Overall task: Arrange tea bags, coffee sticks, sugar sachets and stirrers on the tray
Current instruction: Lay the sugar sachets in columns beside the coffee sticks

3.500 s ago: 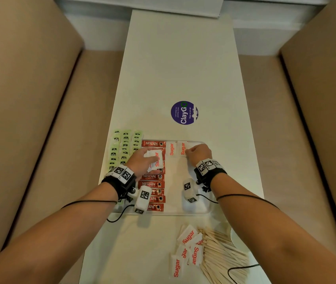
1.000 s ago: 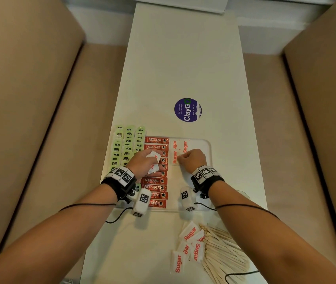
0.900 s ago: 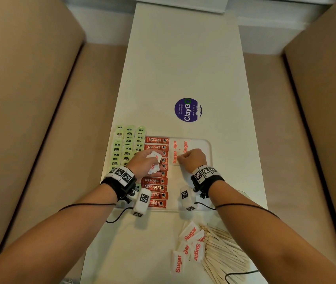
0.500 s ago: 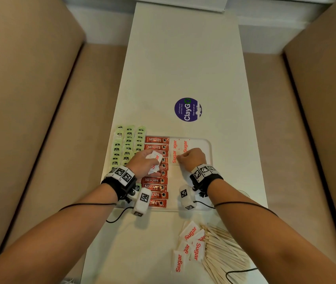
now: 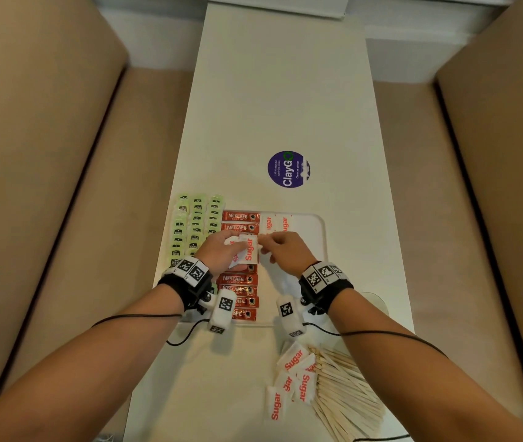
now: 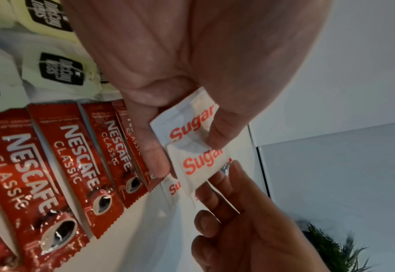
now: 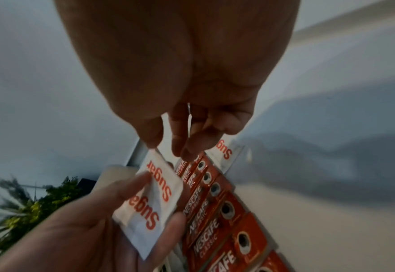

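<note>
From my feed the left hand (image 5: 221, 250) pinches white red-lettered sugar sachets (image 5: 249, 253), long axis running near-far, while the right hand's (image 5: 287, 252) curled fingertips nip the top one's far corner.

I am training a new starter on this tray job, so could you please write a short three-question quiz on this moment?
1. True or false: the left hand holds sugar sachets.
2. What lies left of the coffee sticks on the tray? A. tea bags B. stirrers C. cups
3. Fill in: the wooden stirrers lie on the ____, off the tray.

Key: 1 true; 2 A; 3 table.
</note>
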### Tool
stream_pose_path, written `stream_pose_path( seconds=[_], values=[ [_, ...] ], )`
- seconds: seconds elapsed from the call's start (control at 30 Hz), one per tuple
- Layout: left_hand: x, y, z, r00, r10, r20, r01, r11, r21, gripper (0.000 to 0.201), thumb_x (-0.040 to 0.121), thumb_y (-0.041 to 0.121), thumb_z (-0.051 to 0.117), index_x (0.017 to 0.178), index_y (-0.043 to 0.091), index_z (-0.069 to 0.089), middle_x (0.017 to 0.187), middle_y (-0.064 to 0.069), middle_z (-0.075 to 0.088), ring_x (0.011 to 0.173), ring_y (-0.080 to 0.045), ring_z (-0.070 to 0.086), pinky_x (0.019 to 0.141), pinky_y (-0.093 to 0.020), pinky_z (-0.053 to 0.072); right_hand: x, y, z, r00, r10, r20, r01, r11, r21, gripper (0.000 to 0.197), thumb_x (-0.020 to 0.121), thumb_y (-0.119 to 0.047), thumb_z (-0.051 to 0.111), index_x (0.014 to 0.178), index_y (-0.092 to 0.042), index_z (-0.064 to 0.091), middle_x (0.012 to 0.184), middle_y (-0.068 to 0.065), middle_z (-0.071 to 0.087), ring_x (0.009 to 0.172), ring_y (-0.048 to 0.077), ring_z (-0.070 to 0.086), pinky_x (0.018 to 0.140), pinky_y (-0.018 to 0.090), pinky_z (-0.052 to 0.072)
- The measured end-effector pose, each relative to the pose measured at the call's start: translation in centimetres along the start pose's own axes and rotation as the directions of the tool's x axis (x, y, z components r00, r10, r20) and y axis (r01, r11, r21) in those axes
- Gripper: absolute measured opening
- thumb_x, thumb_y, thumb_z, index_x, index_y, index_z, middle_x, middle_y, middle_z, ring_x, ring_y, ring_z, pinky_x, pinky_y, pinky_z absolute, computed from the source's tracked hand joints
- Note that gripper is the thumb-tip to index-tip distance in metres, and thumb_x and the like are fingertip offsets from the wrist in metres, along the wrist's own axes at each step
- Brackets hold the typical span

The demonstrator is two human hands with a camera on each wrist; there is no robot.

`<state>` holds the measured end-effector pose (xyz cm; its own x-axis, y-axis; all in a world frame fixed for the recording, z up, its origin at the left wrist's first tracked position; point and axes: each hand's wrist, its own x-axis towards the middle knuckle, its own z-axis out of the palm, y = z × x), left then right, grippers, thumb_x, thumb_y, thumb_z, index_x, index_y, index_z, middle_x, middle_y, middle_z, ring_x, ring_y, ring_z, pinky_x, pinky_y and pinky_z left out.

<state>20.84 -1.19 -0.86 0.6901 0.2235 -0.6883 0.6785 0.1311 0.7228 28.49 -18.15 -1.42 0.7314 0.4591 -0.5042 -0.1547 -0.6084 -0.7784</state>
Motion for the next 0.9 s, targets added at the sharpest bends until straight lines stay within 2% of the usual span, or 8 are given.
stream_pose_path(
  seconds=[0.17, 0.33, 0.53, 0.6, 0.67, 0.73, 0.8, 0.9],
  values=[
    [0.1, 0.0, 0.7, 0.997, 0.07, -0.022, -0.069, 0.995, 0.067, 0.016, 0.092, 0.025, 0.069, 0.107, 0.018, 0.071, 0.098, -0.009, 0.076, 0.089, -0.029, 0.074, 0.086, -0.053, 0.059, -0.5, 0.9, 0.3, 0.999, -0.033, -0.009, 0.033, 0.999, 0.025, 0.021, 0.098, -0.029, 0.064, 0.092, -0.013, 0.075, 0.091, 0.013, 0.075, 0.067, 0.011, 0.059, 0.068, 0.023, 0.051],
    [0.7, -0.7, 1.0, 0.997, 0.071, -0.003, -0.071, 0.995, 0.066, 0.022, 0.083, 0.034, 0.073, 0.103, 0.023, 0.073, 0.101, -0.008, 0.076, 0.093, -0.03, 0.074, 0.086, -0.058, 0.058, -0.4, 1.5, -0.1, 0.999, -0.009, -0.04, 0.01, 1.0, 0.016, 0.022, 0.097, -0.031, 0.066, 0.089, -0.013, 0.077, 0.084, 0.003, 0.075, 0.065, 0.008, 0.059, 0.07, 0.026, 0.05],
    [0.2, 0.0, 1.4, 0.999, 0.044, 0.019, -0.044, 0.998, 0.033, 0.012, 0.091, 0.017, 0.07, 0.103, 0.019, 0.07, 0.105, -0.012, 0.075, 0.091, -0.03, 0.075, 0.083, -0.054, 0.06, 0.0, 2.0, -2.1, 0.997, 0.003, -0.073, -0.005, 1.0, -0.017, 0.027, 0.097, -0.027, 0.065, 0.084, -0.006, 0.077, 0.076, -0.006, 0.072, 0.059, -0.001, 0.057, 0.066, 0.021, 0.046],
    [0.0, 0.2, 1.4, 0.999, 0.025, 0.038, -0.026, 1.0, 0.011, 0.012, 0.092, 0.012, 0.068, 0.104, 0.015, 0.068, 0.104, -0.014, 0.075, 0.089, -0.029, 0.075, 0.081, -0.048, 0.061, 0.6, 2.4, -3.1, 0.992, 0.041, -0.118, -0.048, 0.997, -0.06, 0.03, 0.097, -0.025, 0.065, 0.083, 0.0, 0.075, 0.069, -0.004, 0.068, 0.048, -0.002, 0.05, 0.056, 0.018, 0.041],
    [0.0, 0.0, 1.4, 0.999, 0.014, 0.048, -0.014, 1.0, 0.002, 0.013, 0.093, 0.008, 0.067, 0.104, 0.013, 0.068, 0.104, -0.013, 0.074, 0.091, -0.03, 0.075, 0.078, -0.044, 0.061, 1.1, 2.8, -4.2, 0.982, 0.092, -0.167, -0.113, 0.986, -0.12, 0.031, 0.096, -0.023, 0.065, 0.082, 0.003, 0.073, 0.07, 0.004, 0.068, 0.05, 0.003, 0.052, 0.051, 0.017, 0.04],
    [0.2, -0.2, 1.4, 0.999, 0.006, 0.043, -0.007, 1.0, 0.01, 0.015, 0.093, 0.003, 0.065, 0.102, 0.015, 0.067, 0.104, -0.012, 0.074, 0.088, -0.027, 0.074, 0.08, -0.043, 0.06, 1.7, 3.2, -5.0, 0.973, 0.131, -0.192, -0.163, 0.973, -0.163, 0.03, 0.095, -0.021, 0.064, 0.074, -0.001, 0.073, 0.077, 0.005, 0.072, 0.063, 0.012, 0.059, 0.054, 0.019, 0.043],
    [0.3, -0.5, 1.4, 0.999, -0.004, 0.039, 0.003, 0.999, 0.032, 0.023, 0.095, -0.002, 0.059, 0.103, 0.018, 0.066, 0.102, -0.011, 0.074, 0.09, -0.025, 0.074, 0.086, -0.046, 0.06, 2.2, 3.5, -5.3, 0.967, 0.164, -0.196, -0.202, 0.961, -0.189, 0.031, 0.095, -0.02, 0.065, 0.065, -0.012, 0.069, 0.08, 0.002, 0.073, 0.065, 0.013, 0.061, 0.055, 0.019, 0.044],
    [0.5, -0.7, 1.3, 0.998, -0.015, 0.057, 0.013, 0.999, 0.029, 0.029, 0.094, -0.006, 0.056, 0.11, 0.017, 0.063, 0.099, -0.01, 0.077, 0.095, -0.028, 0.074, 0.09, -0.05, 0.058, 2.7, 3.6, -5.2, 0.959, 0.204, -0.196, -0.244, 0.948, -0.206, 0.03, 0.094, -0.02, 0.066, 0.065, -0.015, 0.07, 0.079, 0.001, 0.073, 0.067, 0.014, 0.063, 0.055, 0.021, 0.045]
  ],
)
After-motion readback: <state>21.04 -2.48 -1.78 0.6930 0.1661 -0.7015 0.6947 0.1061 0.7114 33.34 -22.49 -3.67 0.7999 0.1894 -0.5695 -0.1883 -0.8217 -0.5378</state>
